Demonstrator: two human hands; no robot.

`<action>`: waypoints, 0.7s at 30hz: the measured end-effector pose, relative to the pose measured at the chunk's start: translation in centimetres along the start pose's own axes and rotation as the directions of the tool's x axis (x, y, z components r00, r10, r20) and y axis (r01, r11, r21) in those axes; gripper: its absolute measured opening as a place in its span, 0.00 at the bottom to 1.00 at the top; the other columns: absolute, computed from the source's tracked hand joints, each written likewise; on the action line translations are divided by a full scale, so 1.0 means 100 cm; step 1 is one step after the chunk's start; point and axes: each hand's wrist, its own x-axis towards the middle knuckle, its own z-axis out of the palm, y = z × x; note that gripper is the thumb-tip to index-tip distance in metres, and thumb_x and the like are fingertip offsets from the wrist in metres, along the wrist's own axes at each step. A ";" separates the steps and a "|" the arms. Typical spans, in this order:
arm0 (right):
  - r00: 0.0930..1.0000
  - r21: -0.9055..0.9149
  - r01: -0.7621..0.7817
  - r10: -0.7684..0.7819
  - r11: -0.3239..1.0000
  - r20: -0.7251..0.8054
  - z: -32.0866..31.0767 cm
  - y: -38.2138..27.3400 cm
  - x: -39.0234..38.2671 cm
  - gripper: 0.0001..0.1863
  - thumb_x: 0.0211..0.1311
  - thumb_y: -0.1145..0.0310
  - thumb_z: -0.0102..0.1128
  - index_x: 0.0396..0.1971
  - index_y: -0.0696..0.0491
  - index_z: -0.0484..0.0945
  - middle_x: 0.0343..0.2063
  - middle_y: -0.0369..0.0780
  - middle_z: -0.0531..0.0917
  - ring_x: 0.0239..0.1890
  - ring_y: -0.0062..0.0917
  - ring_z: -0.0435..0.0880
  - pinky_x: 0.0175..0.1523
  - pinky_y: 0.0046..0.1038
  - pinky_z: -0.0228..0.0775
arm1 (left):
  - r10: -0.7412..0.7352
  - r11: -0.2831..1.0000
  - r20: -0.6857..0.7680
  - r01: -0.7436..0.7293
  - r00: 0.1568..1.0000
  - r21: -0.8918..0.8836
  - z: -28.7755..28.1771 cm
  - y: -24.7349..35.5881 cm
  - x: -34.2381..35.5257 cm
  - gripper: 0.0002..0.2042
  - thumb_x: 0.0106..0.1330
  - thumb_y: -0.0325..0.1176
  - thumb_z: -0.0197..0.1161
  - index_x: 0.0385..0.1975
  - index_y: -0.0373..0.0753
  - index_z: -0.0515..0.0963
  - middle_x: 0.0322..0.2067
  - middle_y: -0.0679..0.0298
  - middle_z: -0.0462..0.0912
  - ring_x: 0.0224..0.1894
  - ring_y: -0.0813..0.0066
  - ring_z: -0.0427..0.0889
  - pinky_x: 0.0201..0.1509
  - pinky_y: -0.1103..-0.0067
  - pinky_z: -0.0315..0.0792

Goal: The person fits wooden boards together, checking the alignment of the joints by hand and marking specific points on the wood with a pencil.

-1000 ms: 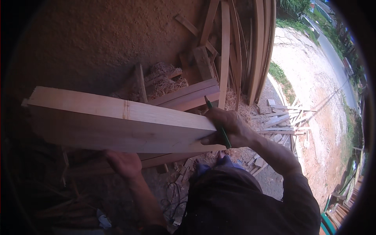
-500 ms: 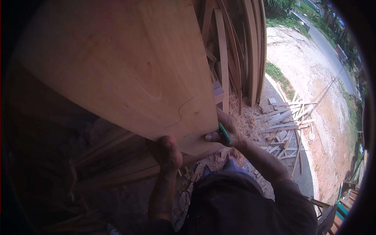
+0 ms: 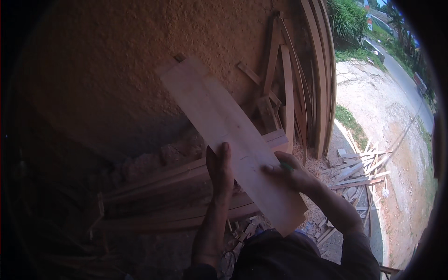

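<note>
A long, thin pale wooden board (image 3: pixel 219 112) is held up slantwise in front of me, its far end toward the upper left and its near end by my body. Gripping its left edge is my left hand (image 3: pixel 221 168), thumb lying on the top face. My right hand (image 3: pixel 291 176) grips the opposite edge, thumb on the face too, and a green pen (image 3: pixel 286 166) is tucked in that same hand. Faint pencil-like marks show on the face between the thumbs. The fingers under the board are hidden.
Behind the board stands a rough brown wall (image 3: pixel 116 70). Stacked timber beams (image 3: pixel 163 200) lie below at left. Long planks (image 3: pixel 322 84) lean upright at right, with shavings and a heap of offcuts (image 3: pixel 359 168) on the ground beyond. Outside runs a sunlit path (image 3: pixel 368 98).
The board has moved down and away from my head and tilted, so its whole length now shows. Both hands have kept hold of it, and the pen remains in my right hand.
</note>
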 end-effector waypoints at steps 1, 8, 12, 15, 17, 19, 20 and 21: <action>0.999 0.054 -0.050 0.051 0.997 -0.012 0.003 0.004 0.008 0.32 0.64 0.49 0.72 0.56 0.61 0.78 0.43 0.40 0.84 0.46 0.23 0.84 0.52 0.28 0.76 | -0.032 0.999 -0.001 0.032 1.000 -0.039 -0.002 -0.006 0.010 0.27 0.76 0.45 0.60 0.60 0.24 0.68 0.54 0.52 0.77 0.55 0.66 0.76 0.59 0.69 0.71; 0.993 0.183 -0.114 0.104 0.977 0.061 -0.005 0.024 0.035 0.34 0.73 0.45 0.59 0.59 0.64 0.75 0.46 0.44 0.84 0.49 0.25 0.84 0.56 0.29 0.77 | -0.329 0.867 0.147 0.360 0.933 -0.345 -0.018 -0.013 0.032 0.28 0.77 0.49 0.56 0.67 0.34 0.68 0.58 0.55 0.77 0.60 0.63 0.78 0.62 0.66 0.74; 0.987 0.209 -0.149 0.132 0.966 0.091 0.010 0.000 0.035 0.31 0.79 0.47 0.49 0.60 0.64 0.75 0.50 0.43 0.84 0.51 0.24 0.83 0.56 0.30 0.77 | -0.481 0.772 0.209 0.524 0.852 -0.360 -0.032 -0.013 0.050 0.28 0.77 0.50 0.55 0.68 0.36 0.67 0.60 0.56 0.77 0.60 0.61 0.78 0.64 0.65 0.73; 0.993 0.331 -0.090 0.057 0.939 0.108 0.010 0.019 0.053 0.31 0.78 0.46 0.52 0.60 0.61 0.75 0.49 0.43 0.85 0.50 0.28 0.85 0.56 0.34 0.77 | -0.502 0.665 0.265 0.563 0.823 -0.490 -0.042 -0.025 0.057 0.26 0.78 0.47 0.54 0.68 0.36 0.67 0.60 0.56 0.76 0.61 0.61 0.77 0.65 0.65 0.73; 0.983 0.120 0.180 -0.182 0.976 0.012 0.011 0.025 0.060 0.29 0.76 0.49 0.56 0.61 0.59 0.74 0.51 0.44 0.85 0.51 0.32 0.86 0.57 0.36 0.76 | -0.502 0.574 0.300 0.572 0.811 -0.586 -0.050 -0.026 0.055 0.26 0.79 0.46 0.52 0.69 0.35 0.65 0.62 0.55 0.75 0.64 0.61 0.75 0.66 0.65 0.72; 0.799 -0.473 0.517 -0.601 0.713 -0.033 0.008 0.026 0.063 0.28 0.73 0.54 0.61 0.63 0.58 0.73 0.55 0.46 0.83 0.54 0.37 0.86 0.61 0.37 0.75 | -0.491 0.524 0.325 0.572 0.808 -0.631 -0.052 -0.035 0.056 0.25 0.79 0.46 0.52 0.69 0.36 0.65 0.63 0.54 0.74 0.65 0.60 0.75 0.67 0.64 0.71; 0.836 -0.324 0.487 -0.540 0.811 -0.095 0.016 0.032 0.063 0.31 0.69 0.61 0.66 0.67 0.55 0.69 0.65 0.48 0.76 0.64 0.44 0.80 0.69 0.38 0.70 | -0.483 0.494 0.338 0.570 0.808 -0.656 -0.051 -0.039 0.056 0.25 0.79 0.46 0.51 0.69 0.37 0.65 0.63 0.53 0.74 0.65 0.59 0.74 0.68 0.64 0.71; 0.733 -0.442 0.600 -0.679 0.667 -0.029 0.009 0.044 0.077 0.32 0.68 0.61 0.67 0.68 0.54 0.68 0.67 0.48 0.74 0.67 0.44 0.76 0.70 0.39 0.69 | -0.486 0.449 0.354 0.576 0.799 -0.683 -0.049 -0.043 0.056 0.25 0.79 0.46 0.51 0.68 0.36 0.65 0.63 0.53 0.74 0.65 0.59 0.75 0.68 0.63 0.71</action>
